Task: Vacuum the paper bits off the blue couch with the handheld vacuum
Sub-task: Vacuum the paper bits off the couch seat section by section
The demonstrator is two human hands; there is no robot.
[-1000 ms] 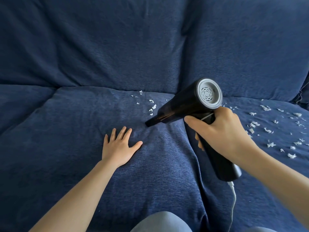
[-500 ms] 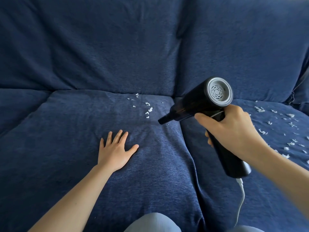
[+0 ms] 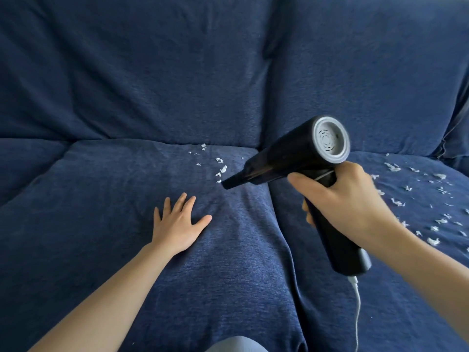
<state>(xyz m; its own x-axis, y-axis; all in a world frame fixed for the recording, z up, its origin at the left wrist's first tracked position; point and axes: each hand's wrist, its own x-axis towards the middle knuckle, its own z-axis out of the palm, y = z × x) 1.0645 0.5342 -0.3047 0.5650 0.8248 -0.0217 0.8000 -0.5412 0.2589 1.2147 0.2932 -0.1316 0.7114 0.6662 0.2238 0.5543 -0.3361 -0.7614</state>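
My right hand (image 3: 347, 199) grips the handle of a black handheld vacuum (image 3: 284, 158) with a grey round rear vent. Its narrow nozzle tip points left and down, right beside a small cluster of white paper bits (image 3: 220, 168) near the back of the left seat cushion of the blue couch (image 3: 127, 250). My left hand (image 3: 177, 222) lies flat with fingers spread on that cushion, just in front of the nozzle. Several more paper bits (image 3: 416, 196) are scattered over the right seat cushion.
A white cord (image 3: 356, 306) hangs from the bottom of the vacuum handle. A seam gap (image 3: 281, 237) runs between the two seat cushions. The back cushions rise behind. A grey-clad knee (image 3: 236, 345) shows at the bottom edge.
The vacuum nozzle has swung left and slightly forward, ending at the paper cluster on the left cushion. My left hand has stayed flat on the cushion.
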